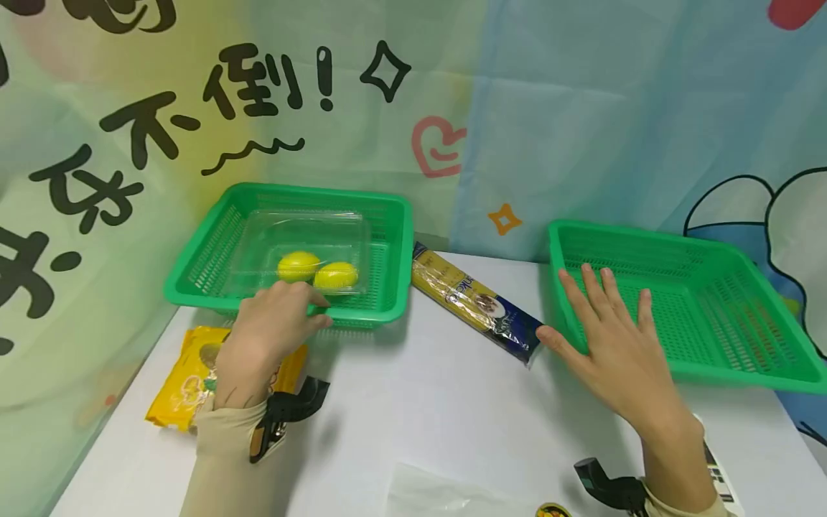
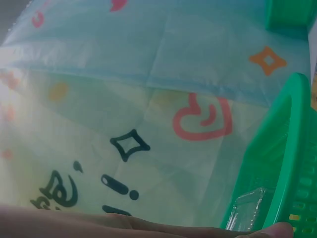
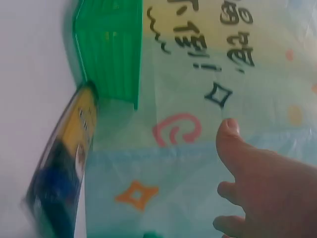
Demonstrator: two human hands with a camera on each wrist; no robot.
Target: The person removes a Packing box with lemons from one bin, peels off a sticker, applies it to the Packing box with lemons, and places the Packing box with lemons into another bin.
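My left hand (image 1: 274, 327) grips the front rim of the left green basket (image 1: 349, 317), thumb on the outer side. In that basket is a clear plastic box (image 1: 304, 224) with two yellow lemon-like fruits (image 1: 336, 275) showing through it. The left wrist view has my left thumb (image 2: 280, 229) against the basket's rim (image 2: 292, 148). Over the left side of the right green basket (image 1: 717, 309), my right hand (image 1: 614, 352) is spread with straight fingers, holding nothing. Near my right thumb lies a long gold-and-navy packet (image 1: 478, 301).
A yellow snack packet (image 1: 187, 380) lies partly under my left forearm. A clear plastic sheet or bag (image 1: 446, 495) and a small round-topped item (image 1: 552, 510) are at the front edge of view. Behind both baskets hangs a printed cloth (image 1: 530, 129).
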